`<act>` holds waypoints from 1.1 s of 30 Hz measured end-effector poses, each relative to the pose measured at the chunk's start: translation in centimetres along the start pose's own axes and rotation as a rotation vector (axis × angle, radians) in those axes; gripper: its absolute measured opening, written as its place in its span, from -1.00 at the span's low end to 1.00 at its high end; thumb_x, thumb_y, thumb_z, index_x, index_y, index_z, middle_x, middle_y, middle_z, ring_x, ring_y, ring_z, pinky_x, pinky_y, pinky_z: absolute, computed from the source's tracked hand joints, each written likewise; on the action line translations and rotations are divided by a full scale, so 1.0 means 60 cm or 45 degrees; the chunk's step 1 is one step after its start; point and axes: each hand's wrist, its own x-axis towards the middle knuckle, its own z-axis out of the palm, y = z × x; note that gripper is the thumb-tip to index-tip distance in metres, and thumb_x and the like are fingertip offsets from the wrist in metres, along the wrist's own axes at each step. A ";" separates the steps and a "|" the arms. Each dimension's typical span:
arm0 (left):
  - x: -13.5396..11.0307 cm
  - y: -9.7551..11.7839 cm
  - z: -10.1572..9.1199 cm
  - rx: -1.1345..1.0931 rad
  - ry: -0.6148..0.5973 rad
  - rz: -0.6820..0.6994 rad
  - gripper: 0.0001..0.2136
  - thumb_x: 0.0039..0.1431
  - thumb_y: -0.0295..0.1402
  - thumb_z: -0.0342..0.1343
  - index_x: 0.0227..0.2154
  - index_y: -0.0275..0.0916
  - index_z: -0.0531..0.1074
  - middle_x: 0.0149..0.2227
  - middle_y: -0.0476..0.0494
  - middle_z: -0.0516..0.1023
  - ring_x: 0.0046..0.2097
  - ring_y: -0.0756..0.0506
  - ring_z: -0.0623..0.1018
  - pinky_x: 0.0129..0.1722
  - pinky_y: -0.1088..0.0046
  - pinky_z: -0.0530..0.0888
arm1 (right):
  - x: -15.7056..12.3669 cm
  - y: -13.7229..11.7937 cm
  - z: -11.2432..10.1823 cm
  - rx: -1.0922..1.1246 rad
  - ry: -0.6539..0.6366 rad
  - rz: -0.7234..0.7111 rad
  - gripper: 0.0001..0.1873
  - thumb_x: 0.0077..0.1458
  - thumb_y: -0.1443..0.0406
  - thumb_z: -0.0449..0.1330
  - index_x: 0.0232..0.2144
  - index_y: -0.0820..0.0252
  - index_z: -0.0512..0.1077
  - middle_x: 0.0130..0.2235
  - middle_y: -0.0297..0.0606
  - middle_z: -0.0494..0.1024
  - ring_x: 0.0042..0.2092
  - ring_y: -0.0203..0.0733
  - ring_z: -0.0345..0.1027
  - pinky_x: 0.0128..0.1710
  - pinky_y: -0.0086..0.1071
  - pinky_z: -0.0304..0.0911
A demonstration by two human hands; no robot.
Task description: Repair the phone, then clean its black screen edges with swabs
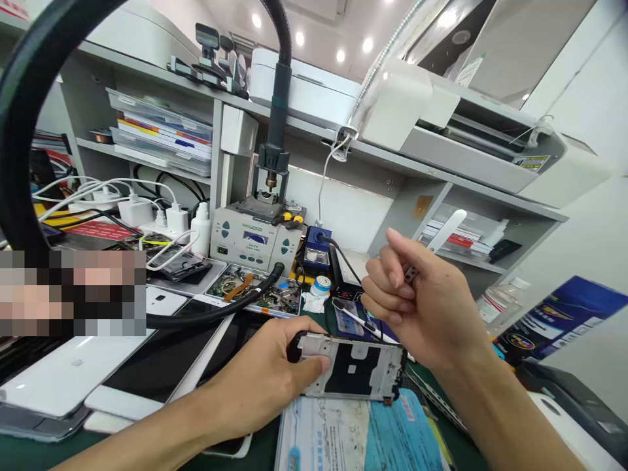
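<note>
My left hand (282, 366) grips the left end of an opened phone frame (352, 369), thumb on its inner face. The frame is tilted on its long edge, showing bare metal and black film, just above a blue-and-white printed mat (343, 435). My right hand (417, 294) is raised to the right of the frame, apart from it, with fingers curled. In it is a thin, flat metal pry tool (447, 231), its rounded pale end pointing up and right; part of the tool is hidden by the fingers.
White and black phones (73, 366) lie to the left. Behind stand a hot-air rework station (250, 239) with its black hose (210, 320), a tray of circuit boards (265, 291), a small jar (320, 286) and a soldering iron (360, 320). A thick black flexible arm (22, 131) arches overhead.
</note>
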 end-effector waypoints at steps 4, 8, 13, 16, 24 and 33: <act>-0.006 -0.017 0.003 0.471 0.118 0.748 -0.78 0.31 -0.51 0.02 -0.13 -0.26 0.56 -0.17 -0.15 0.69 -0.15 -0.09 0.66 -0.11 0.48 0.57 | -0.012 -0.014 -0.032 -0.167 0.010 -0.110 -0.43 0.29 0.09 0.11 -0.73 0.15 0.26 -0.65 -0.53 -0.11 -0.60 -0.35 -0.33 -0.64 -0.40 -0.28; -0.016 -0.019 0.004 0.954 0.298 1.388 -0.79 0.32 -0.57 0.01 -0.16 -0.31 0.55 -0.07 -0.22 0.68 0.01 -0.09 0.63 0.06 0.51 0.52 | -0.048 -0.032 -0.093 -0.605 -0.077 -0.206 -0.55 0.07 -0.06 0.34 -0.55 0.19 0.56 -0.61 -0.49 0.07 -0.53 -0.33 -0.12 -0.54 -0.34 -0.22; -0.019 -0.010 0.010 0.986 0.527 1.479 -0.75 0.40 -0.55 -0.02 -0.22 -0.21 0.57 -0.26 -0.04 0.67 -0.01 -0.04 0.61 0.20 0.42 0.46 | -0.075 -0.026 -0.162 -0.957 -0.117 0.019 -0.63 0.24 0.03 0.28 -0.36 0.22 0.61 -0.53 -0.47 0.12 -0.46 -0.31 -0.11 -0.47 -0.32 -0.26; -0.023 -0.012 0.008 1.099 0.474 1.536 -0.79 0.32 -0.60 0.08 -0.27 -0.23 0.58 -0.28 0.00 0.65 -0.10 -0.05 0.58 0.26 0.31 0.40 | -0.073 0.000 -0.189 -0.978 -0.258 0.243 -0.58 0.22 -0.02 0.27 -0.32 0.25 0.62 -0.53 -0.49 0.11 -0.47 -0.32 -0.07 -0.49 -0.35 -0.21; -0.011 -0.041 -0.019 1.361 0.506 1.578 -0.67 0.11 -0.70 0.19 -0.13 -0.21 0.58 -0.08 -0.17 0.44 -0.02 -0.20 0.48 0.04 0.09 0.50 | -0.069 0.068 -0.234 -0.792 -0.590 0.521 -0.73 0.31 0.22 0.26 -0.42 0.26 0.44 -0.49 -0.50 0.42 -0.56 -0.41 0.28 -0.56 -0.50 0.25; 0.015 -0.038 -0.040 1.068 0.732 1.024 -0.48 0.16 -0.62 0.16 0.18 -0.27 0.25 0.02 -0.28 0.33 0.03 -0.22 0.43 0.01 0.18 0.47 | -0.071 0.082 -0.209 -0.704 -0.379 0.496 -0.37 -0.05 0.04 0.47 -0.67 0.13 0.11 -0.61 -0.60 -0.02 -0.58 -0.44 -0.17 -0.61 -0.42 -0.23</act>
